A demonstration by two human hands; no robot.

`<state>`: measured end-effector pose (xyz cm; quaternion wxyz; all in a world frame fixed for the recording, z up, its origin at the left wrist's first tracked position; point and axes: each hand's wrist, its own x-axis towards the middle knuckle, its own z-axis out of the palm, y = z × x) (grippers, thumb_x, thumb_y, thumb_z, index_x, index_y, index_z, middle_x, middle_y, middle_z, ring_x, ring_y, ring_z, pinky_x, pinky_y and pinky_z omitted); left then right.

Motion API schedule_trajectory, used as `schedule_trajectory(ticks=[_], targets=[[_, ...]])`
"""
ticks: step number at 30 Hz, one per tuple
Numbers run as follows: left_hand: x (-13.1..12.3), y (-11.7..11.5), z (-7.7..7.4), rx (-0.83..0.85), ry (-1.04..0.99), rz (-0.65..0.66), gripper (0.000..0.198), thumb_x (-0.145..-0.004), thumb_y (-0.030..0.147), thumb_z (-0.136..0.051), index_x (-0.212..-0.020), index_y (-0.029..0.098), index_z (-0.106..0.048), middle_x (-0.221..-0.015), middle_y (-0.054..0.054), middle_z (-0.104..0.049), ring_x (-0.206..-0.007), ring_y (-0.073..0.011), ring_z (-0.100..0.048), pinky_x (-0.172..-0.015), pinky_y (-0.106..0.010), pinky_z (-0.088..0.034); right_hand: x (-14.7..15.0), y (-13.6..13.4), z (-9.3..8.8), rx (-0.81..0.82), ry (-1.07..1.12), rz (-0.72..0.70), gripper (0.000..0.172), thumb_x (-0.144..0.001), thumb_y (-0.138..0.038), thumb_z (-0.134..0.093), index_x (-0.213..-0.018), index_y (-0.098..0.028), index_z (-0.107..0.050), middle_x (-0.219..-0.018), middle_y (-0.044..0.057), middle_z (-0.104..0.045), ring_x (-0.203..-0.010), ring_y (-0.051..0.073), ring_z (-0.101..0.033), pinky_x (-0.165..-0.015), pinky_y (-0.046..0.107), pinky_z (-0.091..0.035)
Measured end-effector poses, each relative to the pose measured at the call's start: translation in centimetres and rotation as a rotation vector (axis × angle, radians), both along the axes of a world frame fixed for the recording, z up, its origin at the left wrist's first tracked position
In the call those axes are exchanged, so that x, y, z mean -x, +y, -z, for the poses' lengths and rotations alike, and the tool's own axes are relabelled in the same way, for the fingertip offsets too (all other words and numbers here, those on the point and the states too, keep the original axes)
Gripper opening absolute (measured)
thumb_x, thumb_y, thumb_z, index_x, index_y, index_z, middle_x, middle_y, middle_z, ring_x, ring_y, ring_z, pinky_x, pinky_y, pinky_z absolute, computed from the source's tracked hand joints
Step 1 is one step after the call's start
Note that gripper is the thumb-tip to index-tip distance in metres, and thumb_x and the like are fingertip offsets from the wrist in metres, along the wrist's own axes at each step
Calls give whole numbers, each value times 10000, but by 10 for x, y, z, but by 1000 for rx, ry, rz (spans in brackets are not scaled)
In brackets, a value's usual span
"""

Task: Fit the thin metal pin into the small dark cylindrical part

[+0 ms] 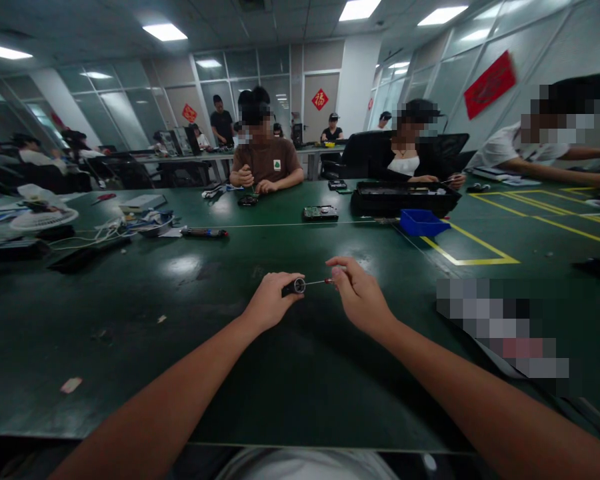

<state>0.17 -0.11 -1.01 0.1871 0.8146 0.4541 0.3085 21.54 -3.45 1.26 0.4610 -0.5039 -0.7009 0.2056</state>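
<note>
Sitting at the far left of our green table was a white fan, with pale cables beside it and a dark tool farther right. Our left hand had its fingers wrapped around a black cylinder near the table's middle, the round end turned rightward. A thin screwdriver pointed at that end; we could not tell whether its tip touched. Our right hand pinched its red handle at the thumb, one finger arched above. Beyond, farther right, we had a blue bin and yellow tape.
</note>
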Motion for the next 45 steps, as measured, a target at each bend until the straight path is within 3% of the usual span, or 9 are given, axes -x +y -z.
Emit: schedule_trajectory(ticks=[6, 9, 11, 14, 21, 28, 37, 45], targets=[[2, 0, -4, 1, -22, -5, 372, -853, 183, -720, -1219, 235, -673, -1164, -49, -716, -1094, -249, -620, -991, -422, -438, 4, 14, 11, 120, 509, -54, 211, -875, -417, -617, -934, -214, -609, -835, 40, -665, -750, 191, -631, -727, 360, -524], [2, -1, -6, -6, -14, 34, 361, -867, 209, -710, -1223, 255, -670, -1184, -41, -713, -1112, -253, -611, -1020, -446, -415, 0, 22, 15, 344, 828, -92, 250, -843, -457, -648, -855, -210, -612, -728, 15, -623, -653, 171, -602, -726, 380, -548], [3, -1, -6, -10, -11, 34, 359, -877, 226, -702, -1232, 266, -665, -1196, -37, -710, -1121, -255, -605, -1039, -464, -398, -2, 26, 16, 401, 893, -91, 251, -834, -452, -667, -812, -210, -603, -674, -2, -594, -600, 156, -578, -713, 375, -552], [3, -1, -5, -13, -5, 24, 356, -885, 249, -695, -1239, 269, -661, -1194, -39, -708, -1119, -258, -603, -1039, -469, -395, -3, 25, 16, 277, 813, -31, 243, -847, -449, -666, -843, -213, -609, -724, 8, -629, -623, 156, -592, -662, 341, -532], [1, -2, -5, -33, 10, 9, 356, -872, 260, -714, -1224, 262, -667, -1163, -37, -718, -1074, -255, -612, -1000, -455, -413, 1, 11, 9, 22, 386, -38, 220, -950, -427, -539, -919, -216, -591, -773, 25, -652, -675, 173, -610, -651, 336, -505], [0, -2, -7, -31, 14, -46, 380, -864, 229, -719, -1239, 253, -665, -1188, -49, -715, -1105, -262, -608, -997, -446, -419, 0, 2, 9, -108, 260, -34, 168, -987, -378, -508, -997, -229, -585, -843, 37, -677, -756, 188, -652, -712, 352, -524], [3, 1, -2, -61, 8, 3, 370, -877, 210, -697, -1241, 262, -657, -1230, -49, -700, -1151, -255, -608, -1006, -446, -413, 1, -2, 5, -98, 70, -77, 143, -983, -353, -522, -1021, -237, -596, -879, 44, -716, -825, 216, -711, -734, 350, -527], [2, 0, -4, -45, 5, -8, 378, -883, 210, -685, -1256, 258, -649, -1234, -56, -696, -1151, -256, -604, -1015, -453, -419, -1, -2, 6, -104, 110, -38, 191, -999, -401, -491, -1051, -246, -590, -926, 62, -716, -858, 230, -708, -784, 381, -539]])
